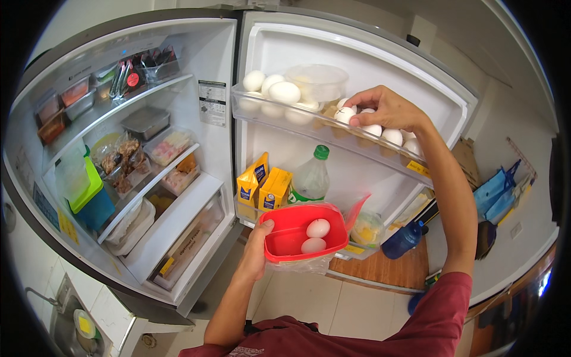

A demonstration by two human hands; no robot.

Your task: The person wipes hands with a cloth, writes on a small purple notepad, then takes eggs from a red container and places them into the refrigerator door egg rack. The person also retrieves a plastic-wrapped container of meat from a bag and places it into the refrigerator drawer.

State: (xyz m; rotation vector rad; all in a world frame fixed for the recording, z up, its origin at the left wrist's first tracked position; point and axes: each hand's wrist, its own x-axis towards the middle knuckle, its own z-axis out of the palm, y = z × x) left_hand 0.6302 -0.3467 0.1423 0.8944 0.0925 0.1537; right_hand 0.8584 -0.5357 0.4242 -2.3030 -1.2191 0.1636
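My left hand (256, 250) grips the left end of a red plastic container (285, 243), with a clear plastic bag around its underside. Two white eggs (318, 228) lie in the container's right part. At the upper door shelf, my right hand (386, 111) has its thumb and fingers around a white egg with a dark mark (345, 115), at the left end of an egg carton (329, 110). More white eggs (392, 136) sit in the carton beneath and beside the hand. Loose eggs (284, 92) and a clear round tub (317, 82) stand farther left on that shelf.
Both the refrigerator door and its compartment stand open. The lower door shelf holds yellow cartons (275, 187), a green-capped plastic bottle (310, 178) and a tub (366, 228). Food containers (145, 122) fill the inner shelves at left. A blue water bottle (403, 240) lies beyond the door.
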